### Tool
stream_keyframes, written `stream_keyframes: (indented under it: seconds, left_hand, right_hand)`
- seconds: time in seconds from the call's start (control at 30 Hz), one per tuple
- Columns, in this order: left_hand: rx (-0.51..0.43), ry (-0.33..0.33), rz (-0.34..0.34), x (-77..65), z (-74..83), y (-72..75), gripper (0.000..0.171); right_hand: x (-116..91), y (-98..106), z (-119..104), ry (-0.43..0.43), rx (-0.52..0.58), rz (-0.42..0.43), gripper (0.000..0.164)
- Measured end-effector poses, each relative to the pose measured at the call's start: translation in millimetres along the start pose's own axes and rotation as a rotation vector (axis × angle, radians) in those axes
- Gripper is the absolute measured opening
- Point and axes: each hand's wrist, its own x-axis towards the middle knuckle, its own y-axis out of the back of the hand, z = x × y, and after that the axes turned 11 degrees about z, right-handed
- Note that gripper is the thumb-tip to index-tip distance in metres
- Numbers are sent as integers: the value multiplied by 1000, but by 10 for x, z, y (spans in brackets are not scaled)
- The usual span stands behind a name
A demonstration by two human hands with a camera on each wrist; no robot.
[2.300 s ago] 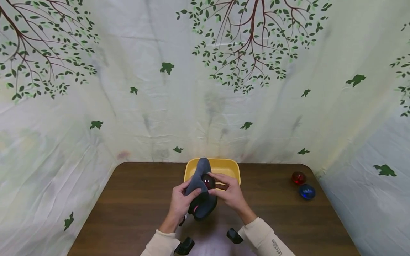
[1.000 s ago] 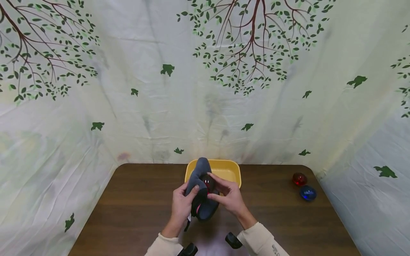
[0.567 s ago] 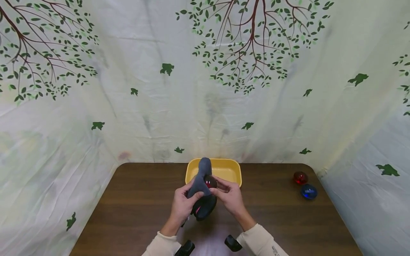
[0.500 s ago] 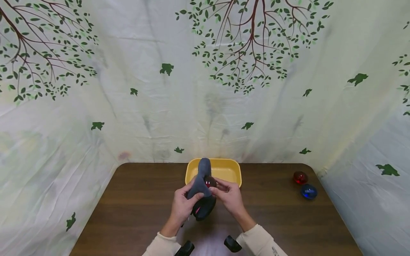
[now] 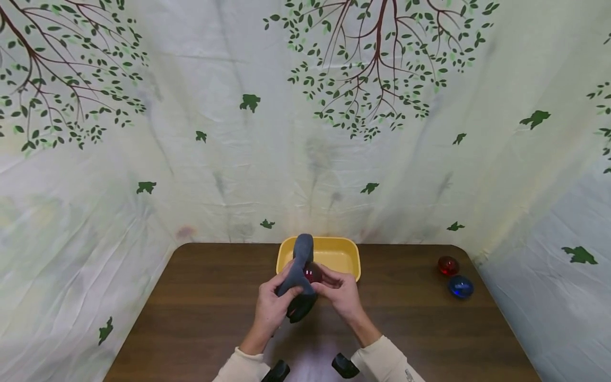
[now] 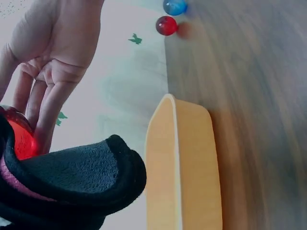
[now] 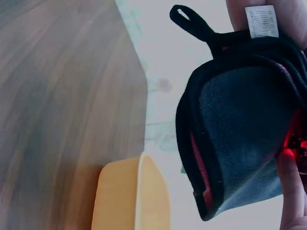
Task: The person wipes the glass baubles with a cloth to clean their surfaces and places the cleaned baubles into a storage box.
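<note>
A dark red see-through ball (image 5: pixel 313 272) sits between my two hands over the near edge of a yellow tray. My right hand (image 5: pixel 346 297) pinches the ball between thumb and fingertips. With my left hand (image 5: pixel 271 306) I grip a folded grey-blue cleaning cloth (image 5: pixel 303 249) against the ball's left side. In the right wrist view the cloth (image 7: pixel 244 110) shows black edging, a pink inner side, a hanging loop and a white label. The left wrist view has the ball (image 6: pixel 23 138) glowing red behind the cloth, partly covered.
The yellow tray (image 5: pixel 340 255) stands at the table's back edge, just beyond my hands. A red ball (image 5: pixel 448 265) and a blue ball (image 5: pixel 461 286) lie side by side at the back right of the brown table (image 5: pixel 215 297). Behind hangs a leaf-printed sheet (image 5: pixel 215 175).
The cloth has shifted and turned around the ball; its lower flap is drawn up and looks narrower. Both hands keep their holds, with only small movements.
</note>
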Motion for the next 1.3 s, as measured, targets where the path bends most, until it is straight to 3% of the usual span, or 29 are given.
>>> stream_keyframes:
  seconds: [0.13, 0.23, 0.4, 0.5, 0.73, 0.87, 1.07, 1.2, 1.3]
  left_hand:
    - [-8, 103, 41, -11, 43, -13, 51]
    - [-25, 164, 60, -15, 71, -18, 47]
    - [-71, 226, 43, -1, 102, 3, 43]
    - [-104, 231, 22, 11, 99, 11, 45]
    - [-87, 183, -35, 22, 74, 34, 51]
    - [-78, 157, -25, 26, 70, 24, 53]
    - [-14, 45, -18, 18, 90, -13, 57]
    - [14, 10, 4, 12, 106, -14, 54]
    - [13, 49, 22, 0, 115, -5, 53]
  right_hand:
    - [7, 6, 15, 66, 62, -27, 58]
    - [34, 33, 32, 167, 90, -93, 61]
    - [81, 57, 28, 298, 62, -164, 60]
    - [83, 61, -9, 253, 28, -147, 60]
    - [48, 62, -72, 45, -39, -39, 58]
    - [41, 28, -107, -9, -63, -5, 52]
    - [29, -22, -187, -128, -75, 88, 41]
    - [29, -52, -232, -135, -96, 103, 38]
    - [25, -62, -233, -107, -80, 67, 39]
